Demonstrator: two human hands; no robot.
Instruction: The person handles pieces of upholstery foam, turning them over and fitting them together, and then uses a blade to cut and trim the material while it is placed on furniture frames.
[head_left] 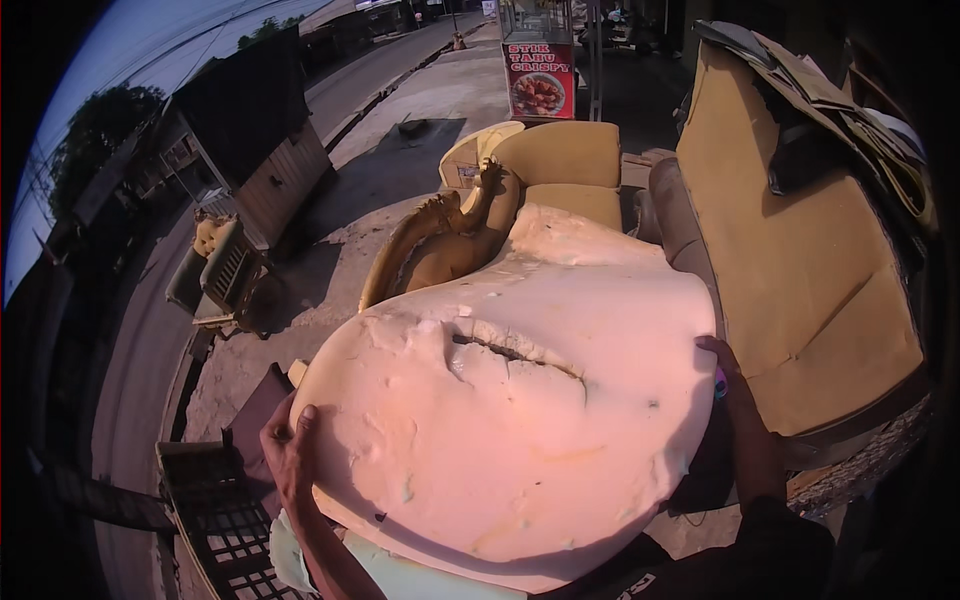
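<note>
A large sheet of pink foam [480, 430] fills the middle of the view in front of me. Its surface is worn, and a dark split runs across its upper middle. My left hand [288, 450] grips the left edge, thumb on top and the other fingers mostly hidden beneath. On the opposite edge my right hand [722, 362] holds the foam, with fingertips over the rim and the rest out of sight. Pale green foam [400, 575] shows under the near left side of the sheet.
Beyond the sheet stand a carved wooden sofa frame [440, 235] and tan sofa cushions [560, 155]. A tall tan sofa back [790, 270] rises on the right. At left are a dark slatted frame [215, 520] and an ornate armchair [215, 270]. A food stall [540, 80] stands farther off.
</note>
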